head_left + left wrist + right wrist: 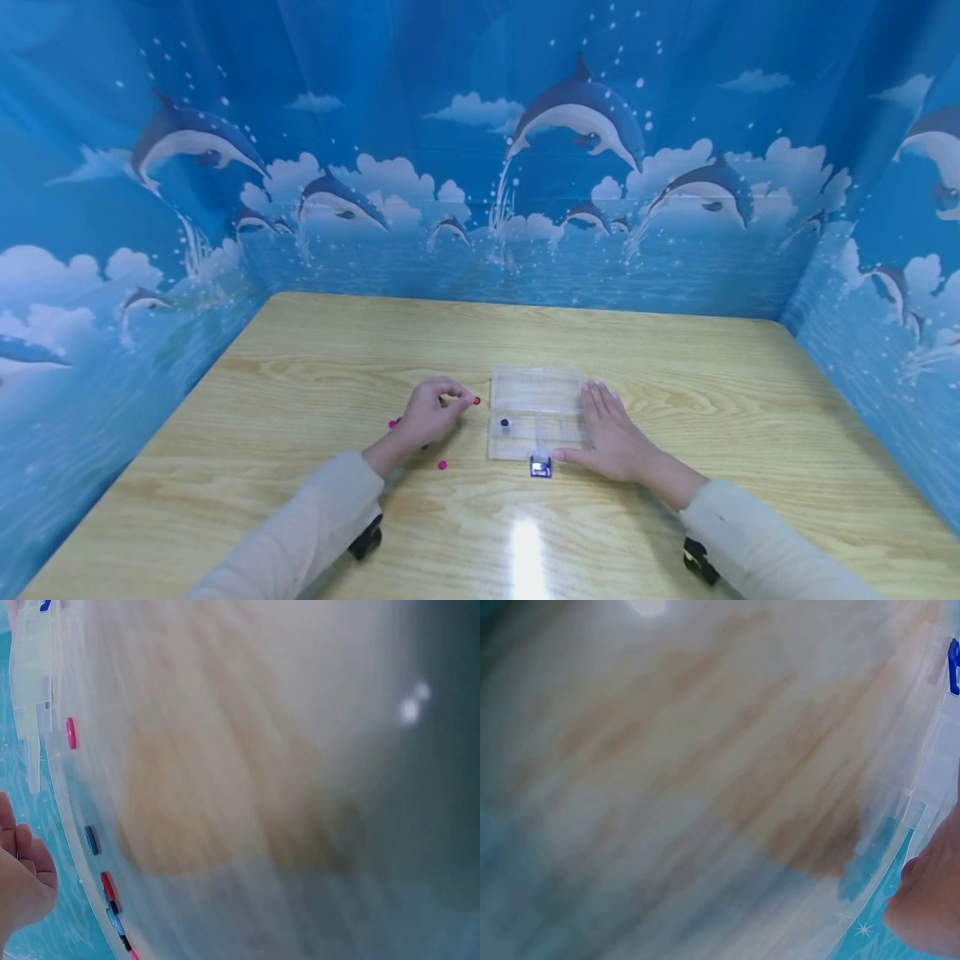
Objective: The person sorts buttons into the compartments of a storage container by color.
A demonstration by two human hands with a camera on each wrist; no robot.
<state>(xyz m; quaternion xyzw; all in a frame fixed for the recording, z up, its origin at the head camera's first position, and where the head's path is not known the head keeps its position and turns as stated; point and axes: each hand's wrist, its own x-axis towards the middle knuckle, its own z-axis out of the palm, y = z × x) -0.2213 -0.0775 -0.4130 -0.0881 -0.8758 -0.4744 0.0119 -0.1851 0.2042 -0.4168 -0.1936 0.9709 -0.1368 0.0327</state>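
Observation:
A clear plastic box (513, 450) with compartments lies open on the table, its lid folded back and a blue clasp (541, 467) at the front. One dark disc (505, 422) is in its left compartment. To the left of the box, my left hand (429, 412) pinches a small red disc (477, 401) between thumb and fingertips, slightly above or at the table. My right hand (617, 437) rests along the box's right side, fingers straight, thumb near the clasp. In the left wrist view the left hand (26, 881) is partly cut off; the right wrist view shows part of the right hand (930, 892).
A pink disc (442, 465) lies in front of the left hand, and another pink disc (392, 424) is behind that wrist. The left wrist view shows a dark disc (92, 840) and a red disc (109, 887) among others. A dolphin-print curtain (480, 258) surrounds the wooden table (637, 350).

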